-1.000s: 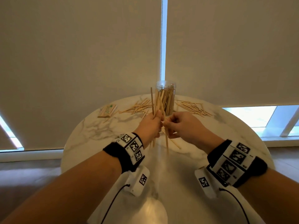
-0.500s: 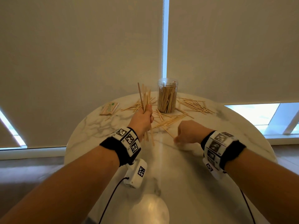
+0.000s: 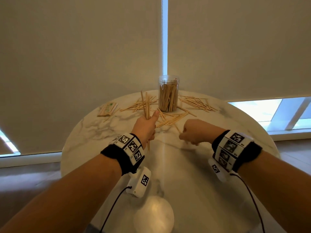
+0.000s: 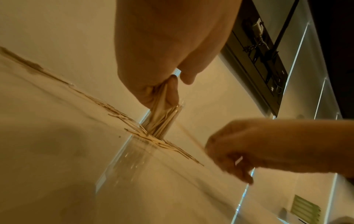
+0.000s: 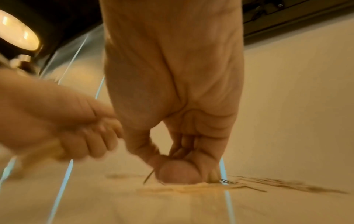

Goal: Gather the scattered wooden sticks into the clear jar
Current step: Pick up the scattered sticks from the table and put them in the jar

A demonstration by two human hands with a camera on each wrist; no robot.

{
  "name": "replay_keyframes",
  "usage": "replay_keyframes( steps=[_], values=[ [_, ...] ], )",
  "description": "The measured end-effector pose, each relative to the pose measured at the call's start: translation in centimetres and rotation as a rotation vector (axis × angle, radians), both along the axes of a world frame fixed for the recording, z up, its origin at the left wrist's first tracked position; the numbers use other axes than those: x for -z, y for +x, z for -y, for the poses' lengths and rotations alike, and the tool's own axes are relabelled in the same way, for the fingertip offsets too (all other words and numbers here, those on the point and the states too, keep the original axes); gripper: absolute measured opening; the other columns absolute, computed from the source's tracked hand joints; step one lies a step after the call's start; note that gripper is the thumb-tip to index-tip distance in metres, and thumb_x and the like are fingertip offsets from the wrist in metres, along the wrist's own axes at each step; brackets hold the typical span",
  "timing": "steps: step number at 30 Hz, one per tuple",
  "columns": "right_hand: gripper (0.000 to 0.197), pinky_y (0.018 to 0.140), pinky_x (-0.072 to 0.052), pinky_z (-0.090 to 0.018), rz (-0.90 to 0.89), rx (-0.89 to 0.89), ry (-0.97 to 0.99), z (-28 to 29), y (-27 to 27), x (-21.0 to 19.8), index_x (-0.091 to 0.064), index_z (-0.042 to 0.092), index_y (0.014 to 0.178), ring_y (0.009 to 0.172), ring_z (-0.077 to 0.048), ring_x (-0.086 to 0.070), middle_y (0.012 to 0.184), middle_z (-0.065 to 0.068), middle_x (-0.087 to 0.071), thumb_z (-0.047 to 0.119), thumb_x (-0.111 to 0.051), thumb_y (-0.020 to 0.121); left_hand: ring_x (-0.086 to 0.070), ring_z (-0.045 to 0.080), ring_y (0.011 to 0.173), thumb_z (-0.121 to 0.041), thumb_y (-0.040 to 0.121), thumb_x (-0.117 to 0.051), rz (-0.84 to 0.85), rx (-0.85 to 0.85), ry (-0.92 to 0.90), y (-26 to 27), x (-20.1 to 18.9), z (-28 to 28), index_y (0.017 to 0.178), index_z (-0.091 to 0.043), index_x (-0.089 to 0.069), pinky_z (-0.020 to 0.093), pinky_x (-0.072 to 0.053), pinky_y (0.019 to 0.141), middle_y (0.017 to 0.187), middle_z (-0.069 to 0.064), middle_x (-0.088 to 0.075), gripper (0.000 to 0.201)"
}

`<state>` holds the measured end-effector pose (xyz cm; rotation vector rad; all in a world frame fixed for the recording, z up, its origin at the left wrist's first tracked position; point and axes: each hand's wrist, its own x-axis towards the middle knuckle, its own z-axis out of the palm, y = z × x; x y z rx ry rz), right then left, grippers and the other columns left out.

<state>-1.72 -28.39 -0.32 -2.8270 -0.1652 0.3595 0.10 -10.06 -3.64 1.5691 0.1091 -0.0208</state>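
Observation:
A clear jar (image 3: 168,94), partly filled with wooden sticks, stands at the far side of the round marble table (image 3: 168,165). Loose sticks lie left of it (image 3: 136,105), right of it (image 3: 196,103) and in front of it (image 3: 171,118). My left hand (image 3: 149,122) grips an upright bundle of sticks (image 3: 146,105) left of the jar; the left wrist view shows the bundle (image 4: 161,98) inside the fist. My right hand (image 3: 182,136) is down on the table, fingers curled, pinching one stick (image 3: 177,128) at the near edge of the front pile. The right wrist view is blurred around its thumb (image 5: 178,172).
A flat packet of sticks (image 3: 107,109) lies at the table's far left. Roller blinds hang close behind the table, with a bead chain (image 3: 162,39) above the jar. Bare marble stretches between my wrists and the near edge. Cables trail from both wrist cameras.
My right hand let go of the bundle and dropped to the table on the right, onto a single stick. My left hand moved left, keeping the bundle upright.

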Motion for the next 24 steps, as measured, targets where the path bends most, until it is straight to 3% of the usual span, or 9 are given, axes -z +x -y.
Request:
replay_keyframes(
  steps=[3,6,9,11,14,17,20,22,24],
  values=[
    [0.029,0.059,-0.057,-0.031,0.172,-0.008,0.263,-1.9,-1.8,-1.2,-0.07,0.009,0.077,0.06,-0.021,-0.069,0.071,-0.008,-0.071,0.03,-0.058,0.093,-0.032,0.009,0.045,-0.069,0.079,-0.068,0.022,0.052,0.033,-0.3,0.0,0.8,0.11,-0.013,-0.057,0.024,-0.03,0.042,0.058,-0.007,-0.037,0.065],
    [0.028,0.065,-0.059,-0.039,0.21,-0.07,0.353,-3.6,-3.6,-1.5,-0.07,0.007,0.081,0.068,-0.027,-0.071,0.076,-0.014,-0.073,0.028,-0.057,0.094,-0.046,0.013,0.051,-0.06,0.093,-0.056,0.05,0.041,0.111,0.0,-0.6,1.9,0.111,-0.01,-0.058,0.027,-0.04,0.047,0.069,0.001,-0.051,0.053],
    [0.024,0.065,-0.061,-0.042,0.231,-0.081,0.415,-4.0,-4.4,-1.0,-0.07,0.009,0.086,0.068,-0.026,-0.072,0.081,-0.012,-0.073,0.025,-0.055,0.096,-0.055,0.02,0.06,-0.051,0.101,-0.044,0.101,0.044,0.174,0.1,-0.8,2.4,0.1,-0.011,-0.061,0.036,-0.047,0.061,0.074,0.005,-0.061,0.043],
    [0.032,0.065,-0.062,-0.042,0.221,-0.039,0.458,-3.8,-4.6,-0.7,-0.069,0.007,0.088,0.066,-0.023,-0.073,0.081,-0.01,-0.073,0.032,-0.052,0.098,-0.05,0.018,0.057,-0.045,0.104,-0.041,0.114,0.029,0.078,-0.3,-0.8,2.5,0.087,-0.014,-0.054,0.035,-0.044,0.058,0.063,0.001,-0.055,0.038],
    [0.04,0.073,-0.062,-0.04,0.108,-0.063,0.424,-3.6,-5.1,-0.2,-0.067,0.006,0.097,0.073,-0.022,-0.074,0.087,-0.009,-0.075,0.044,-0.057,0.096,-0.042,0.012,0.052,-0.036,0.107,-0.041,0.111,-0.009,-0.251,-1.1,-1.5,2.8,0.089,-0.016,-0.046,0.03,-0.04,0.054,0.056,-0.006,-0.043,0.028],
    [0.026,0.074,-0.063,-0.032,-0.05,-0.131,0.52,-3.7,-5.4,0.1,-0.067,0.001,0.106,0.077,-0.021,-0.076,0.094,-0.014,-0.076,0.024,-0.066,0.095,-0.033,0.008,0.045,-0.041,0.103,-0.049,0.12,-0.008,-0.464,-1.8,-2.2,3.1,0.089,-0.017,-0.042,0.025,-0.036,0.047,0.058,-0.006,-0.036,0.029],
    [0.015,0.065,-0.061,-0.022,-0.093,-0.078,0.757,-3.5,-5.2,0.0,-0.069,-0.006,0.103,0.07,-0.021,-0.075,0.088,-0.018,-0.077,0.005,-0.065,0.093,-0.026,0.008,0.046,-0.052,0.097,-0.054,0.099,0.055,-0.469,-2.4,-2.8,3.4,0.08,-0.02,-0.043,0.024,-0.029,0.047,0.058,-0.007,-0.032,0.038],
    [0.015,0.067,-0.062,-0.024,-0.06,-0.058,0.817,-3.3,-5.1,0.0,-0.071,-0.005,0.102,0.072,-0.023,-0.075,0.085,-0.016,-0.077,0.006,-0.068,0.091,-0.024,0.009,0.048,-0.053,0.097,-0.051,0.098,0.098,-0.448,-2.7,-3.3,3.4,0.075,-0.021,-0.044,0.025,-0.025,0.05,0.058,-0.007,-0.03,0.04],
    [0.022,0.074,-0.062,-0.028,-0.024,-0.089,0.753,-3.1,-5.0,-0.4,-0.071,-0.001,0.105,0.076,-0.02,-0.076,0.086,-0.011,-0.077,0.014,-0.073,0.089,-0.024,0.009,0.049,-0.054,0.097,-0.051,0.124,0.124,-0.362,-2.7,-3.7,2.7,0.072,-0.022,-0.044,0.025,-0.025,0.049,0.058,-0.006,-0.03,0.042]
  ],
)
